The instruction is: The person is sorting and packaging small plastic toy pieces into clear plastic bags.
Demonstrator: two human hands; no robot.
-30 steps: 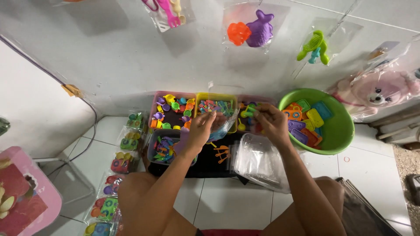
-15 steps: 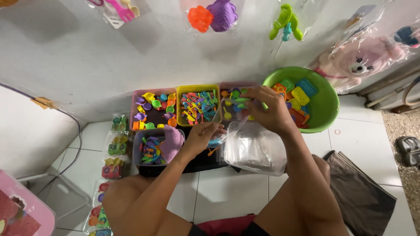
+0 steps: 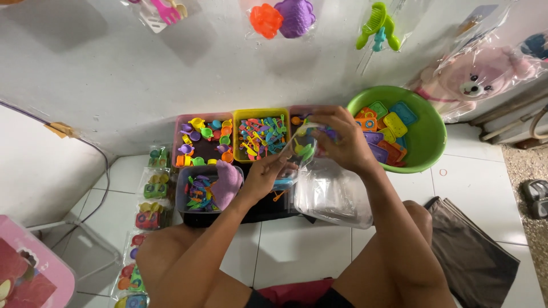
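While you sit on the tiled floor [image 3: 297,251] facing the wall, your left hand [image 3: 267,171] and right hand [image 3: 342,140] hold a small clear plastic bag [image 3: 299,149] between them, above the row of bins at the foot of the wall. Your left fingers [image 3: 283,163] pinch the bag's lower edge; your right fingers [image 3: 319,132] curl closed around its upper part, where a green toy piece [image 3: 307,151] shows through the plastic. Just beneath your hands lies a stack of clear bags [image 3: 331,197] on a black mat [image 3: 265,211]. Behind the bag stand a pink bin [image 3: 202,141] of tiny cups and a yellow bin [image 3: 260,134] of small utensils, side by side; a grey bin [image 3: 200,191] with a purple cloth [image 3: 227,181] sits nearer you on the left. A green basin [image 3: 425,134] of coloured trays rests to the right. Filled toy packets [image 3: 149,197] line the floor's left side.
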